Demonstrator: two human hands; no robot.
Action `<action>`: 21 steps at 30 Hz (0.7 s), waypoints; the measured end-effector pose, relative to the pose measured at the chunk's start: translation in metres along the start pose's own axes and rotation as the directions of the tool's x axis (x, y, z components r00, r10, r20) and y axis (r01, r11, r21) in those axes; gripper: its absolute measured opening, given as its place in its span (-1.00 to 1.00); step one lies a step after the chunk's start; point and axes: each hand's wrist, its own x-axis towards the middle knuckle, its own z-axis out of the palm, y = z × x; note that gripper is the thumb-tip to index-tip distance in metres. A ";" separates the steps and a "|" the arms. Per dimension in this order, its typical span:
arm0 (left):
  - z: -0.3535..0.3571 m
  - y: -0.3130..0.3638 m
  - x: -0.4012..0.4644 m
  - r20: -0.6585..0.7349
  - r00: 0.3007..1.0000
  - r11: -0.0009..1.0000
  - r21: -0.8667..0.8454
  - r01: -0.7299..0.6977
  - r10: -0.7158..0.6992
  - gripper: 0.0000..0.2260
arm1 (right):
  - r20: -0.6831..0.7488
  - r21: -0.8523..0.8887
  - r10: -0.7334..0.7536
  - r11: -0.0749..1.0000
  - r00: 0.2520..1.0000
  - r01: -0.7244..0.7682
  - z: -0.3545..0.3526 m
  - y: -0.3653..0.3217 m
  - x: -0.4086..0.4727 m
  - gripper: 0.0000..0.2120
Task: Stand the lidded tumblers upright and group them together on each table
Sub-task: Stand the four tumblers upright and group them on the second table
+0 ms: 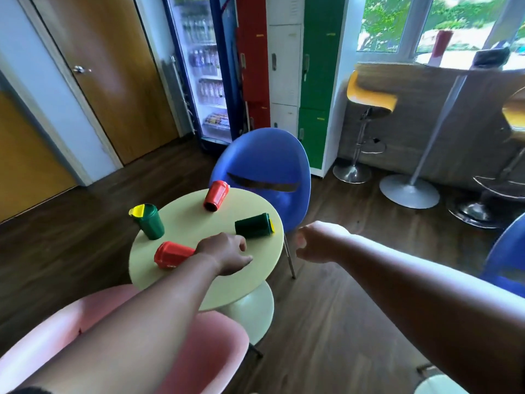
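Observation:
Several lidded tumblers are on a small round pale-yellow table (pixel 250 280). A green tumbler with a yellow lid (pixel 149 221) stands upright at the left edge. A red tumbler (pixel 216 195) lies tipped at the far side. Another green tumbler (pixel 254 225) lies on its side at the right. A second red tumbler (pixel 172 255) lies on its side near the front left. My left hand (pixel 225 251) hovers over the table between the near red and the lying green tumbler, fingers loosely curled, holding nothing. My right hand (pixel 318 241) is in the air beyond the table's right edge, loosely curled and empty.
A blue chair (pixel 264 163) stands behind the table and a pink chair (pixel 221 345) in front of it. Another blue chair (pixel 508 263) is at the right. Bar stools (pixel 369 100), a counter, lockers and a drinks fridge (pixel 207 66) line the back.

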 end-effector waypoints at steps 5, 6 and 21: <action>-0.005 -0.014 0.089 0.046 0.999 1.000 0.014 -0.018 0.017 -0.65 | 0.038 0.007 0.009 1.000 0.999 -0.009 0.001 0.018 0.085 -0.71; -0.006 -0.017 0.106 0.049 0.999 1.000 0.009 -0.019 0.019 -0.65 | 0.041 0.015 0.007 1.000 0.999 -0.007 0.002 0.022 0.101 -0.72; 0.069 -0.020 0.266 0.132 0.988 0.997 0.026 0.077 -0.080 -0.17 | 0.292 0.130 -0.243 0.968 0.925 0.213 0.083 0.069 0.323 -0.27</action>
